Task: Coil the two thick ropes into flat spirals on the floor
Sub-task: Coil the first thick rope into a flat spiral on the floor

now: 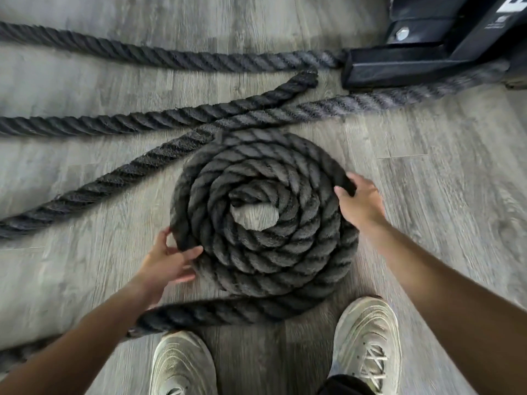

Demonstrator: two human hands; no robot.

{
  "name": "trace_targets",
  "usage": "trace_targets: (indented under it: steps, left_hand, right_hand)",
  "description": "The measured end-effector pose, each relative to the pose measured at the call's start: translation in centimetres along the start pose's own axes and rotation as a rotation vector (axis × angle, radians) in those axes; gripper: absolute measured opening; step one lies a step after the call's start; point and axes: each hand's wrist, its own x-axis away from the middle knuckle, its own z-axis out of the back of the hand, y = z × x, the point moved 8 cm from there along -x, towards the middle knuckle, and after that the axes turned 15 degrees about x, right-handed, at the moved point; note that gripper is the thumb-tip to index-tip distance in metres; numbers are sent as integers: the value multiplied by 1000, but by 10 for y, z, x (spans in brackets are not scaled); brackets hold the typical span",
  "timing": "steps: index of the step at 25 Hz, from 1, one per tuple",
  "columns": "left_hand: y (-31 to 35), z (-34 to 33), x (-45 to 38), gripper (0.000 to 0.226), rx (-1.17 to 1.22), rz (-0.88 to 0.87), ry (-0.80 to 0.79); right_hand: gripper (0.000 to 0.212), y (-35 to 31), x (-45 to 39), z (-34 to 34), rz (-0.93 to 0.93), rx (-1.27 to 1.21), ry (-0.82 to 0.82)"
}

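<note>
I see the coil (263,215) lying flat on the wood floor (427,195) just ahead of the shoes (368,340), several turns wound. Left hand (168,260) cups the near-left rim, fingers loosely spread against the outer turn. Right hand (360,201) hooks over the far-right rim, fingers curled on it (likely to rotate or tighten the spiral). Loose tail (199,312) runs off left. Uncoiled rope (142,121) lies beyond, toward the black frame base (399,67).
</note>
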Motion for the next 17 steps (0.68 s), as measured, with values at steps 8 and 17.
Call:
trace_targets:
  steps: [8,17]
  left_hand:
    - [22,15,-14,60,88,-132,157]
    - [93,5,-75,37,-114,-201,187]
  right_hand:
    - [53,22,47,-18,-98,-110,57]
    - [58,29,95,-31,-39,-15,19]
